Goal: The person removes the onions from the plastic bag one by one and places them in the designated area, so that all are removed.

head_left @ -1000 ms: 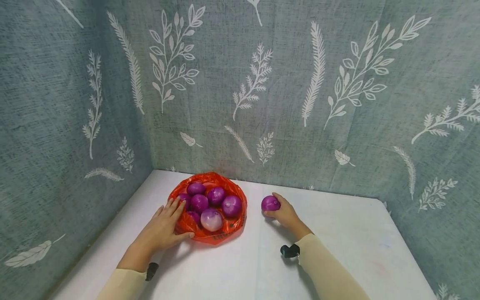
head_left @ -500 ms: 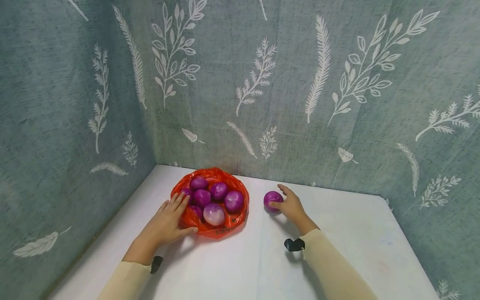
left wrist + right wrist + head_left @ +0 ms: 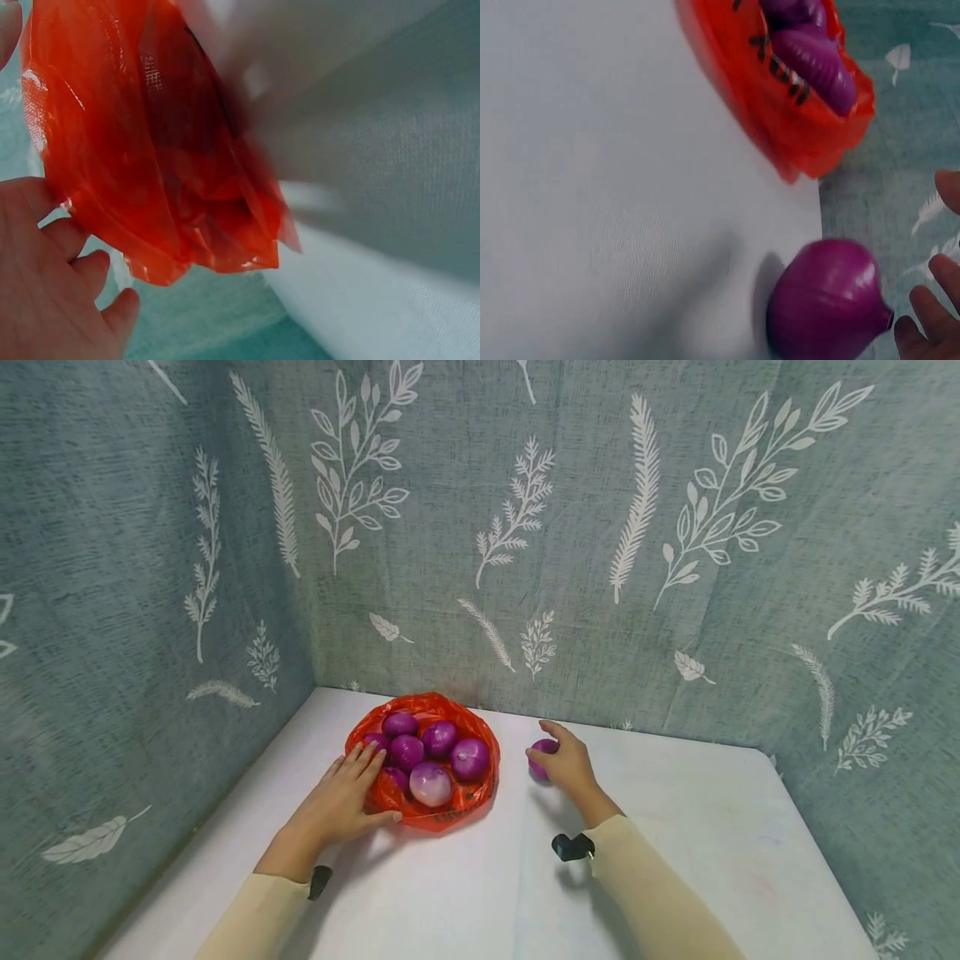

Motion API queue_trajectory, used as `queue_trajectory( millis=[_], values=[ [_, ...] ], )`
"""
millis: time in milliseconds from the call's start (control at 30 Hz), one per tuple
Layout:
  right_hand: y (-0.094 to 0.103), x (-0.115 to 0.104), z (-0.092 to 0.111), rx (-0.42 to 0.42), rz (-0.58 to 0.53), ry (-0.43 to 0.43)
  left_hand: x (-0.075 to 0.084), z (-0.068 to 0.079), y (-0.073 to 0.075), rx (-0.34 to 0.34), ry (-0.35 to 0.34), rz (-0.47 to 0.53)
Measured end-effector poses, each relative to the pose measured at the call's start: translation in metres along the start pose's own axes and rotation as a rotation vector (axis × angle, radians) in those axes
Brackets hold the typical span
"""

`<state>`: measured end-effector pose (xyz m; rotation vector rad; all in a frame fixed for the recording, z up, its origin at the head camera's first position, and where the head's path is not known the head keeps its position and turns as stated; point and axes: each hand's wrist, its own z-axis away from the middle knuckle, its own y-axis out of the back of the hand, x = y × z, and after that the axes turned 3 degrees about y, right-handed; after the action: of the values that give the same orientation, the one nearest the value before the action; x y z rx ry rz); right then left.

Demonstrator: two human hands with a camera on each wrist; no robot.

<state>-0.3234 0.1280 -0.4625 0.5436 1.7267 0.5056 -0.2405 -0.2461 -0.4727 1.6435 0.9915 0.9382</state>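
Observation:
An orange-red plastic bag (image 3: 450, 821), its mouth spread wide, holds several purple onions (image 3: 407, 752), one of them paler (image 3: 431, 785). My left hand (image 3: 330, 806) rests along the bag's left side with fingers spread and fairly straight. In the left wrist view, those fingertips (image 3: 45, 196) meet the outside of the plastic. Right of the bag a single purple onion (image 3: 821, 300) sits on the white table. My right hand (image 3: 573, 772) is over this onion with thumb and fingers parted. In the right wrist view a gap shows between its fingers (image 3: 930, 315) and the onion.
The white table (image 3: 675, 860) ends at a green-grey cloth backdrop (image 3: 435, 635) with white leaf prints, which also runs along the left and right. Each wrist wears a small black device, such as the one on the right wrist (image 3: 572, 847).
My right hand held the single onion one second ago; its fingers have since parted, and the hand sits higher over it. The left hand stays at the bag. The head view has shifted slightly.

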Motion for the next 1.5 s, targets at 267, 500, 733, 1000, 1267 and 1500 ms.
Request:
queue_trajectory(
  millis=[267,500,733,1000,1267,1500],
  values=[
    [-0.021,-0.021,-0.006,-0.02,0.021,-0.005,-0.001,-0.002,0.002,-0.014,0.018,-0.003],
    [-0.041,-0.031,-0.008,-0.033,0.006,0.111,-0.004,-0.002,-0.001,-0.012,0.03,0.013],
    [-0.058,-0.037,-0.007,-0.044,-0.056,0.129,-0.004,-0.004,0.0,-0.018,0.036,0.011],
    [-0.073,-0.037,-0.004,-0.107,-0.084,0.105,0.0,-0.003,-0.001,-0.003,-0.014,0.002],
    [-0.083,-0.035,-0.003,-0.176,-0.014,0.163,0.004,-0.001,-0.001,-0.009,-0.023,-0.007],
    [-0.091,-0.033,-0.007,-0.208,0.06,0.231,0.004,0.0,0.0,-0.004,-0.012,0.0]
  ],
)
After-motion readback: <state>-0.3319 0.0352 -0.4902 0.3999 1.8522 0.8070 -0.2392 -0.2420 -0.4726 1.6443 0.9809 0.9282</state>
